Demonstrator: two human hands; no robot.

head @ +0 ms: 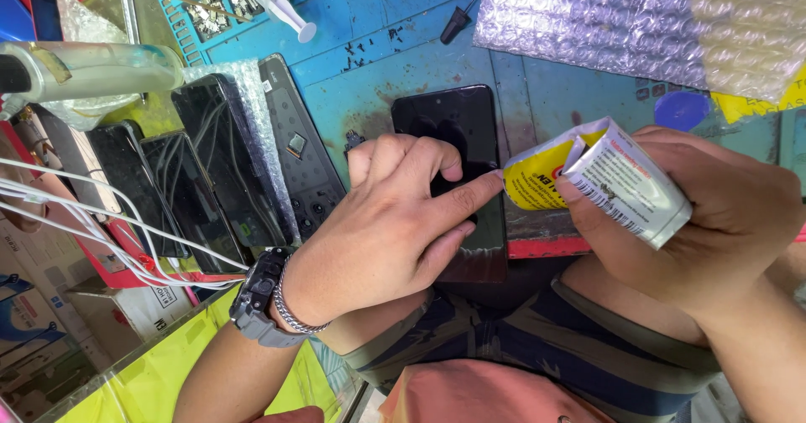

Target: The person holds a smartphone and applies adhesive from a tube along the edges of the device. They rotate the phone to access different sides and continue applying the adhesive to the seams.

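Hands at work over a worn blue table (420, 45).
Left hand (395, 221) presses a black slab phone (449, 125); right hand (714, 221) grips a white-and-yellow foil sachet (604, 180).

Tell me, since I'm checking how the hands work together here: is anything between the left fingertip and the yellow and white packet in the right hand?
Nothing visible. The left hand rests on the black phone, and its forefinger tip meets the open yellow end of the packet, which the right hand grips around its white body.
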